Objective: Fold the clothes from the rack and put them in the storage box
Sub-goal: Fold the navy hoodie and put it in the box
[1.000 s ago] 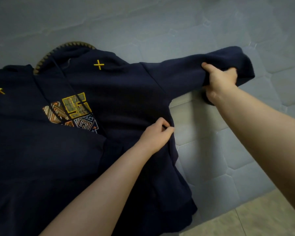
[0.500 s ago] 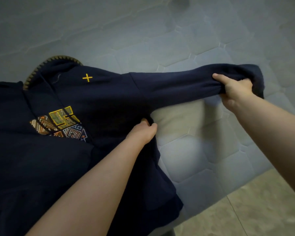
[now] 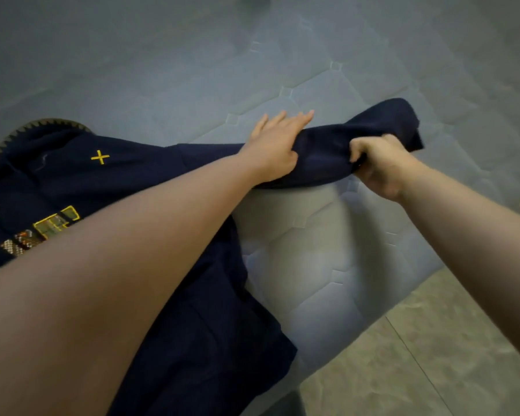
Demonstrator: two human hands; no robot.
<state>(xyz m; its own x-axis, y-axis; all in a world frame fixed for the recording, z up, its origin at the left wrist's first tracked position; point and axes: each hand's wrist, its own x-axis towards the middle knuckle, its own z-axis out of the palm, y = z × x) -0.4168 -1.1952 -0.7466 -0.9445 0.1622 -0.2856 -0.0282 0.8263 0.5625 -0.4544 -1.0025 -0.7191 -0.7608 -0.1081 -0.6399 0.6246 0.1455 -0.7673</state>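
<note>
A navy hoodie [image 3: 150, 175] with yellow crosses and a patterned chest patch lies front-up on a grey quilted mattress [image 3: 312, 265]. Its sleeve [image 3: 327, 151] stretches out to the right. My left hand [image 3: 276, 145] lies flat across the sleeve with the fingers straight, pressing on it. Just right of it, my right hand [image 3: 379, 163] grips the sleeve near the cuff, and the cuff end [image 3: 403, 121] sticks out beyond the fist. My left forearm hides much of the hoodie's chest.
The mattress edge runs diagonally at the lower right, with beige tiled floor [image 3: 418, 355] beyond it. Bare mattress lies above and to the right of the hoodie. No storage box or rack is in view.
My left hand has let go of the hoodie's side near the armpit and moved up and right onto the sleeve, now flat. My right hand still grips the cuff end.
</note>
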